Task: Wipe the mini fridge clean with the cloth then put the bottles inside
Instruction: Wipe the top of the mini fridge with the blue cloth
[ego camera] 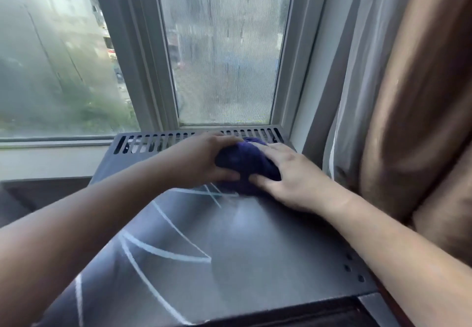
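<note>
The mini fridge top, white-streaked, stretches toward me. The cloth sits bunched at its far end by the vent slats, my left grip and right grip both clasping it.

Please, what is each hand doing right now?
Left hand: grips the cloth.
Right hand: grips the cloth too.
</note>
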Demonstrator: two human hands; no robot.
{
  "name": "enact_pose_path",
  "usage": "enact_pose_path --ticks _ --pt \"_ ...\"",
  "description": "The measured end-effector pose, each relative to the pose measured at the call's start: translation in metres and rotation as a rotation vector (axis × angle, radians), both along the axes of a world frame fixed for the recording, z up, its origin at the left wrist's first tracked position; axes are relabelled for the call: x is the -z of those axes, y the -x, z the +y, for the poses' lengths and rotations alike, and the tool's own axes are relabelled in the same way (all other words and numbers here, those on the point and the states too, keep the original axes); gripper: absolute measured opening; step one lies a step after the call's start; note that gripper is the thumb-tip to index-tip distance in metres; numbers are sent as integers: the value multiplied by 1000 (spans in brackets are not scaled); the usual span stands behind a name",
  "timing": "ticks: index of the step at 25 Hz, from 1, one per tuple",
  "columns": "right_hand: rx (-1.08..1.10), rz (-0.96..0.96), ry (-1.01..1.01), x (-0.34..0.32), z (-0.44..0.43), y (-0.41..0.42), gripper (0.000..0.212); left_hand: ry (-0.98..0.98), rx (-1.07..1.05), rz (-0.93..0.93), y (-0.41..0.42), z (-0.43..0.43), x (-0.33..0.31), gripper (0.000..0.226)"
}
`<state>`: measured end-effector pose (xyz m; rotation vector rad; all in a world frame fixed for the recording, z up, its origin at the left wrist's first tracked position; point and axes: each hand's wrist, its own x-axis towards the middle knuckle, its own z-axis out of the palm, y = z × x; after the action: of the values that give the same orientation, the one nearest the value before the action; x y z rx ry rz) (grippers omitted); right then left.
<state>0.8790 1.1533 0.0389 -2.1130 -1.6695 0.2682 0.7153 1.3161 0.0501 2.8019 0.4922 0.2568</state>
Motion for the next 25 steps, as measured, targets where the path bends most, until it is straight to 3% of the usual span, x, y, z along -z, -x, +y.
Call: enact_pose_path --ticks 5,12,20,25 --pt "-202 8 18 3 -68 48 77 -65 -81 22 82 -84 2 75" --pt "-382 69 -46 11 -123 102 74 -125 -194 -53 167 -176 20 71" --pt "-525 109 -46 7 -46 174 64 -51 -347 -178 249 -141 23 68" --pt "-527 23 42 -8 10 180 60 34 -374 -166 251 -90 14 47"
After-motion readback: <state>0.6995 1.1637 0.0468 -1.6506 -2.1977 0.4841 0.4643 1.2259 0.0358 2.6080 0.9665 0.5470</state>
